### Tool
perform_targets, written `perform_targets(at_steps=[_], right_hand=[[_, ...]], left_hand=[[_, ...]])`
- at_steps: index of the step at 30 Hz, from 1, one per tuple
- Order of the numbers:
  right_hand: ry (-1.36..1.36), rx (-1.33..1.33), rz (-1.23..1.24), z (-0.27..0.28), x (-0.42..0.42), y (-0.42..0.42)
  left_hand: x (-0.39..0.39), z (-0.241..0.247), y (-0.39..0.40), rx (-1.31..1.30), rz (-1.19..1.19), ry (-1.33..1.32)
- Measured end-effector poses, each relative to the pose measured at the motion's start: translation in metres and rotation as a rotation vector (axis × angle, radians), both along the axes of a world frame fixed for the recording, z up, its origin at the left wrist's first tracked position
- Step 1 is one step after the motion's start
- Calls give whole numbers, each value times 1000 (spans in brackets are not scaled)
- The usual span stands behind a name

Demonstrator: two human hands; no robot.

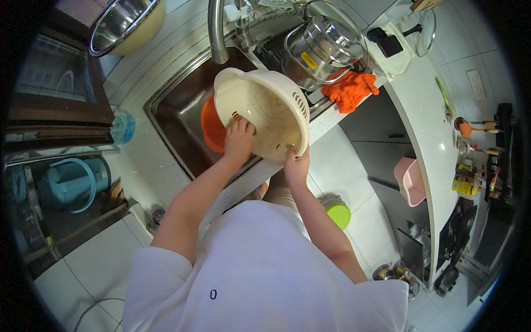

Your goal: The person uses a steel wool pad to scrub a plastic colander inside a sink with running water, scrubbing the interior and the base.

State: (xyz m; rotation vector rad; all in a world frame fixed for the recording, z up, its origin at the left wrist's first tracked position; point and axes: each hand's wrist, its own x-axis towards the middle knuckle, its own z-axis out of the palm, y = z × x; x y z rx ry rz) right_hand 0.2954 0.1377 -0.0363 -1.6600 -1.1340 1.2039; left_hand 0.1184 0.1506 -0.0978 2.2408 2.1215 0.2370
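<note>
A cream plastic draining basket (269,103) is tilted over the right part of the stainless steel sink (166,118), its hollow facing up towards me. My right hand (296,166) grips its near right rim, with the thumb on the inside. My left hand (239,139) lies on the inner wall at the left, fingers near a group of slots; whether it grips the wall or only touches it, I cannot tell. Partly hidden behind the basket, an orange plastic bowl (210,133) sits in the sink. The faucet (219,41) hangs just beyond the basket.
Right of the sink stands a stainless steel pot (319,50), beside an orange cloth (350,91). A steel-lined bowl (124,29) is at the upper left. A pink plastic bin (410,180) is mounted below the right counter (427,120). A lime-green lidded container (338,213) stands lower down.
</note>
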Motion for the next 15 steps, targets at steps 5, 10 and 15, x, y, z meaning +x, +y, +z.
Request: perform_targets(at_steps=[5,10,15], right_hand=[[92,-6,-5,-14,6,4],[70,24,6,-23,13,1],[-8,-48,43,-11,12,1]], left_hand=[[66,9,-2,-178,18,-551],[39,1,3,-127,-183,-520],[-14,19,26,63,-121,-16]])
